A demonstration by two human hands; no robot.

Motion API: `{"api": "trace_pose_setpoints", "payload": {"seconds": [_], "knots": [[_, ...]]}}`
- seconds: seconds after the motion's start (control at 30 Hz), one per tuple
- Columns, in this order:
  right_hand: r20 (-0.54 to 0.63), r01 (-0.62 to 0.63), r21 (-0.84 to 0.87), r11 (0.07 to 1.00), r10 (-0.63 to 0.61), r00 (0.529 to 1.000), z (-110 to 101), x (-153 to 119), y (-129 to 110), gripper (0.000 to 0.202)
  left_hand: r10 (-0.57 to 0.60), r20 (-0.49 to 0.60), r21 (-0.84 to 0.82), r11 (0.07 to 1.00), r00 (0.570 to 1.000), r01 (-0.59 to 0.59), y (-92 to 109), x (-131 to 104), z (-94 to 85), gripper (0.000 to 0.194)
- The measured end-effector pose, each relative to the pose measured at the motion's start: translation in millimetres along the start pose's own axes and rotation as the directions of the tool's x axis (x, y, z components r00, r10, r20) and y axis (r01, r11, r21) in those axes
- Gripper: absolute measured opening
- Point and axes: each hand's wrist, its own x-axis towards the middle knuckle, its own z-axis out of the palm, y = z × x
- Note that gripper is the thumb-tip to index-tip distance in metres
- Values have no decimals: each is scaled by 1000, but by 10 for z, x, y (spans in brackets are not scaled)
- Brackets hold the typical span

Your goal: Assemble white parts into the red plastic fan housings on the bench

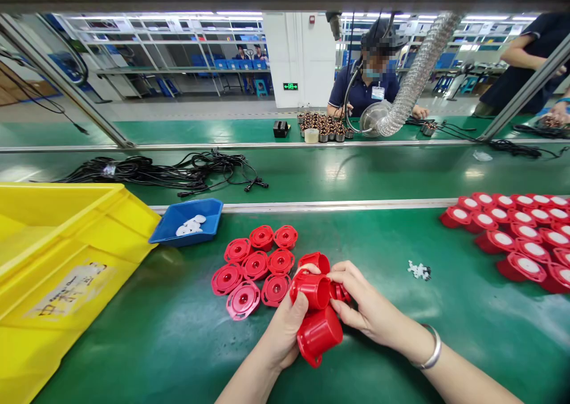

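Observation:
My left hand (285, 327) is closed around a bunch of red plastic cup-shaped housings (321, 333) with flanged rims, tilted at various angles. The fingers of my right hand (367, 306) pinch another red housing (340, 293) at the right side of the bunch, partly hidden by those fingers. Just left of my hands, several red flanged housings (255, 265) lie in a cluster on the green table, flange side up, each with a round recess in the middle.
A yellow bin (84, 261) stands at the left, beside a blue tray (209, 229) holding white discs (191, 226). Rows of red housings with white discs (529, 265) fill the right. Small white pieces (417, 270) lie nearer. Black cables (178, 169) and a co-worker (342, 89) are beyond.

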Motion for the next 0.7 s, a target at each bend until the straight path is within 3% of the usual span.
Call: {"api": "trace_pose_setpoints", "payload": {"seconds": [0.23,0.4,0.47,0.57,0.63,0.7], "knots": [[-119,-3,-19,1000,1,993,91,-5,44,24,-29,-77,-25,999,997,27,-6,-12,20,52],[-274,-47,116,992,78,959,19,-2,-19,19,-7,-195,-29,1000,981,2,-16,-3,14,56],[-303,19,84,996,8,953,4,-21,-69,20,24,-189,1,1000,982,-24,-23,0,11,54],[-111,141,-96,985,-152,982,42,-62,-134,28,68,-138,19,998,988,-66,-27,7,15,51],[23,189,-194,963,-188,982,91,-85,-149,35,91,-122,30,996,988,-88,-21,13,21,51],[52,192,-227,955,-185,981,133,-97,-143,37,106,-122,48,994,987,-101,-12,20,27,51]]}}
